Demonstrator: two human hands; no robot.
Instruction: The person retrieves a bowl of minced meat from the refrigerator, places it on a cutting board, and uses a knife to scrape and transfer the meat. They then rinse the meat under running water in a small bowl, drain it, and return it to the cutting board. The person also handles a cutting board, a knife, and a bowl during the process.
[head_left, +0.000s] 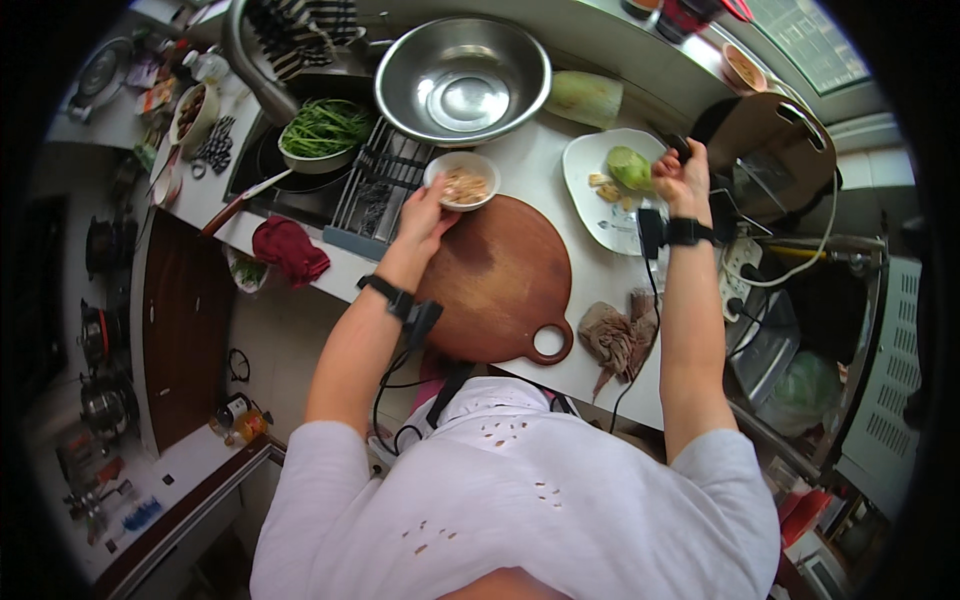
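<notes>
My left hand (424, 217) grips the rim of a small white bowl (463, 181) with pale pinkish food pieces, over the far left edge of a round wooden cutting board (495, 277). My right hand (684, 176) is closed around a dark handle (677, 144) beside the knife rack; what the handle belongs to is hidden. Just left of that hand, a white plate (589, 202) holds a green vegetable piece (628, 166) and small yellowish pieces (609, 192). A large steel basin (465, 79) stands beyond the bowl.
A pan of green stalks (322, 129) sits at the left near the faucet (259, 67). A brown cloth (609, 337) lies right of the board, a dark red cloth (290, 250) at the left edge. A large pale gourd (585, 99) and upright round board (772, 157) stand behind.
</notes>
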